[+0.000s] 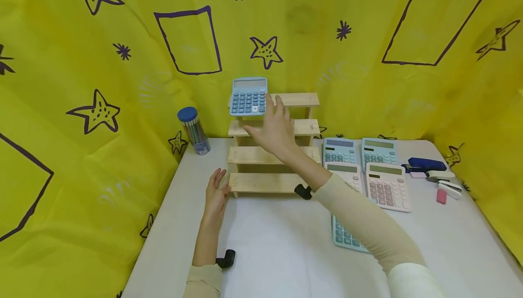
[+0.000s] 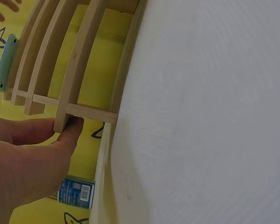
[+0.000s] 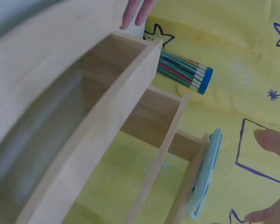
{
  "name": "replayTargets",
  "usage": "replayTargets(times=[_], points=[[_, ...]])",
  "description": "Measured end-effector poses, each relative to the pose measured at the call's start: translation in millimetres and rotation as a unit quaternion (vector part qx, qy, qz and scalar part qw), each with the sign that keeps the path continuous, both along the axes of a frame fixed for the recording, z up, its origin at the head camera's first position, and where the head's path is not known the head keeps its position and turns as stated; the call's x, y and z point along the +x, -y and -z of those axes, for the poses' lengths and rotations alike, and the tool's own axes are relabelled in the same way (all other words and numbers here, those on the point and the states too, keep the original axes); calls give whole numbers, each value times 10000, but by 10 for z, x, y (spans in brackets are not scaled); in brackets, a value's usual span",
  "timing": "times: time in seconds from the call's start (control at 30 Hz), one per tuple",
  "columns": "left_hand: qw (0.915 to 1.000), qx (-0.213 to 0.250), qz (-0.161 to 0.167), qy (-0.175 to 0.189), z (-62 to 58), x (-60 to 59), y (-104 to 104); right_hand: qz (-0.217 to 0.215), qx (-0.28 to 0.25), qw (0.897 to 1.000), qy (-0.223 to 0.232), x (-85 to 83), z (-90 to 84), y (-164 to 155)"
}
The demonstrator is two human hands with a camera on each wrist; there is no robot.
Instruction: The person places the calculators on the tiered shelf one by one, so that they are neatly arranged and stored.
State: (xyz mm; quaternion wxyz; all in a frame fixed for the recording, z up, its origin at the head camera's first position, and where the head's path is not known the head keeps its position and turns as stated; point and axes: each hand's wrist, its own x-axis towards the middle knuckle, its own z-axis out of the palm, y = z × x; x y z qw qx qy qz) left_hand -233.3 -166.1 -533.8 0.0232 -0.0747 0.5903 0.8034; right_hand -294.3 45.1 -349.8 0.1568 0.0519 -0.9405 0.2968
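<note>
A blue calculator (image 1: 248, 96) leans at the left end of the top step of a wooden stepped rack (image 1: 267, 182). My right hand (image 1: 278, 130) is in front of the upper steps, just right of and below the calculator, with thumb and fingers spread. In the right wrist view a gap shows between this hand (image 3: 275, 172) and the calculator (image 3: 205, 172). At the left end of the lowest step, my left hand (image 1: 216, 196) pinches the board between thumb and finger, as the left wrist view shows.
Left of the rack stands a clear tub of pencils (image 1: 194, 130) with a blue lid. To the right lie several blue and pink calculators (image 1: 388, 186), one partly under my right forearm. Staplers (image 1: 426, 164) and a pink eraser (image 1: 441, 196) lie farther right. A yellow curtain (image 1: 294, 39) hangs behind.
</note>
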Motion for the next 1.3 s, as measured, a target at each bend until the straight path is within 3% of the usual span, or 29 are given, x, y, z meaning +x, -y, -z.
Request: replayTargets(times=[0.17, 0.4, 0.8, 0.97, 1.3], points=[[9999, -32, -67, 76, -19, -8, 46, -126, 156, 9998, -37, 286, 62, -271], [9999, -98, -40, 86, -31, -13, 79, -30, 213, 9994, 257, 706, 262, -720], [9998, -75, -35, 153, -41, 16, 68, 276, 457, 9955, 777, 1403, 892, -1426], [9999, -54, 7, 113, -50, 14, 31, 413, 644, 9890, 1266, 1674, 1181, -1662], [10000, -12, -31, 46, -37, 6, -16, 677, 666, 9761, 1953, 2075, 1659, -1846]])
